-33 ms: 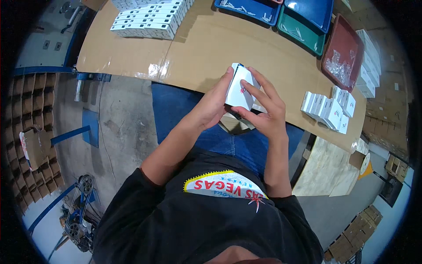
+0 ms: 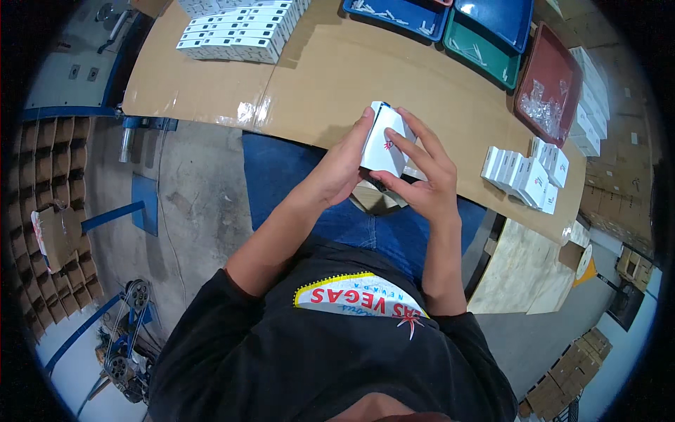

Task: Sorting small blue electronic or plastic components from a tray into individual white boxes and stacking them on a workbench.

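Nothing has visibly moved since the earlier frame: both hands and what they hold sit just as they did. Between the fingers is a white box (image 2: 386,144) with a red mark on its face, tilted and held up over the near edge of the table (image 2: 337,77). The left hand (image 2: 344,158) is closed along its left side, some of its fingers hidden; the right hand (image 2: 434,176) spans it fairly wide, one fingertip on the face, another at the far edge, the thumb at the near one. To handle it well, I would judge, support it with the left palm and press lightly and evenly with the right, so the thin card neither buckles nor creases. Ahead and left of the fingers stands a neat block of stacked boxes (image 2: 239,32); ahead and right lie a blue tray (image 2: 401,27) and a green tray (image 2: 500,60) with small white pieces, then a red tray (image 2: 545,56) with clear plastic bags (image 2: 541,109). Right of the fingers, small cartons (image 2: 524,176) stand in rows. Farther out, left of the hands, are a concrete floor (image 2: 200,155) and a machine with wheels (image 2: 130,330); behind to the right, brown cardboard (image 2: 569,369) is piled.
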The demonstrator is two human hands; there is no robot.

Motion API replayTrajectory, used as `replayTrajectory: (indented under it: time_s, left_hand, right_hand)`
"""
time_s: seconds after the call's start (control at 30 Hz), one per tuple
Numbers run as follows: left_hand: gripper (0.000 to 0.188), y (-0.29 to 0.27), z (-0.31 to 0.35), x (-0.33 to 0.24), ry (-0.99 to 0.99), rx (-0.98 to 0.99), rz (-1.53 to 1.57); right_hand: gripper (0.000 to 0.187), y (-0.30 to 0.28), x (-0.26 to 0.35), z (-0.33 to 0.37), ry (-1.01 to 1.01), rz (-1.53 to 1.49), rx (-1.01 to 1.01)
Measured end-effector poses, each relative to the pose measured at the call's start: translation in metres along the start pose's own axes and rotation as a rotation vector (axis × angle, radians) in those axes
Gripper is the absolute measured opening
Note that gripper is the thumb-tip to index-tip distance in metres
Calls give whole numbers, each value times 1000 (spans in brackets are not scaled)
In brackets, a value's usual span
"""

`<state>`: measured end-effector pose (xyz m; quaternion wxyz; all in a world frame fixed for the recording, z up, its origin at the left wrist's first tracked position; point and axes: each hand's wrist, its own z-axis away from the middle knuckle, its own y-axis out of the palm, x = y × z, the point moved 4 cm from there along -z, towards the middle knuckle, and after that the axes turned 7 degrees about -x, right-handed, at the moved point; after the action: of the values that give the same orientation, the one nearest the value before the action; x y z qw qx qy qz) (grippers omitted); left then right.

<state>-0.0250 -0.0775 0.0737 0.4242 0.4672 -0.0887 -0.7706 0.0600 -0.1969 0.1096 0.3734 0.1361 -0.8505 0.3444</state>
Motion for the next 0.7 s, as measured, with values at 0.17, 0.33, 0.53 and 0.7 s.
replayTrajectory:
  time_s: [0.17, 0.33, 0.53, 0.7]
  left_hand:
    - [63, -4, -2, 4, -53, 39, 19]
    - [64, -2, 1, 3, -60, 53, 9]
    - [64, 2, 2, 1, -50, 41, -1]
    - [66, 1, 4, 0, -37, 59, 15]
  right_hand:
    - [64, -4, -1, 2, 45, -27, -28]
    - [65, -5, -4, 3, 81, -43, -46]
    - [64, -2, -2, 2, 33, 1, -12]
    - [64, -2, -3, 3, 37, -16, 4]
